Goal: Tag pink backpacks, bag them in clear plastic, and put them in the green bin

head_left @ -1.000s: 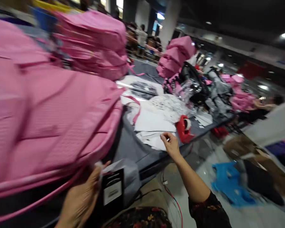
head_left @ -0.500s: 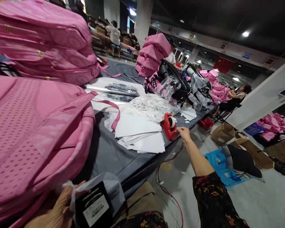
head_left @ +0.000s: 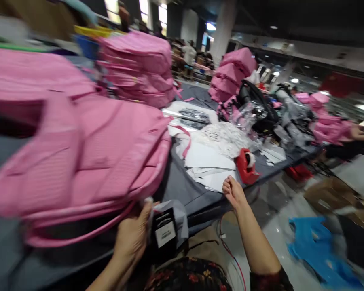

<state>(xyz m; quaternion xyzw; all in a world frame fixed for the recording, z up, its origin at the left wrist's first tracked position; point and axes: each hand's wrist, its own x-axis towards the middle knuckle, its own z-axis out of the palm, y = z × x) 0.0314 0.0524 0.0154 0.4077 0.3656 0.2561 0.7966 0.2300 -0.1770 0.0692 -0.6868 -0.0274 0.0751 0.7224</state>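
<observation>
A pink backpack (head_left: 109, 141) lies on the grey-covered table with its straps facing up. At its near edge my left hand (head_left: 136, 230) is closed around the wrapping of a black hang tag (head_left: 164, 228) with a white barcode label. Thin translucent white sheeting (head_left: 181, 218) surrounds the tag. My right hand (head_left: 233, 192) is in a pinch over the table's front edge, just left of a red tape dispenser (head_left: 245, 167). Whatever its fingers hold is too small to make out. White paper sheets (head_left: 210, 157) are spread beside the dispenser.
Stacked pink backpacks (head_left: 142, 68) stand behind, with another stack (head_left: 232, 74) farther right. Plastic-wrapped black bags (head_left: 257, 107) and a heap of clear packaging (head_left: 223, 137) lie on the table. A blue plastic stool (head_left: 315, 246) and cardboard boxes (head_left: 330, 198) are on the floor at right.
My right hand has moved off the tape dispenser, leftward and toward me, with its fingers pinched. My left hand still holds the tag. The view has swung left, showing more of the backpack.
</observation>
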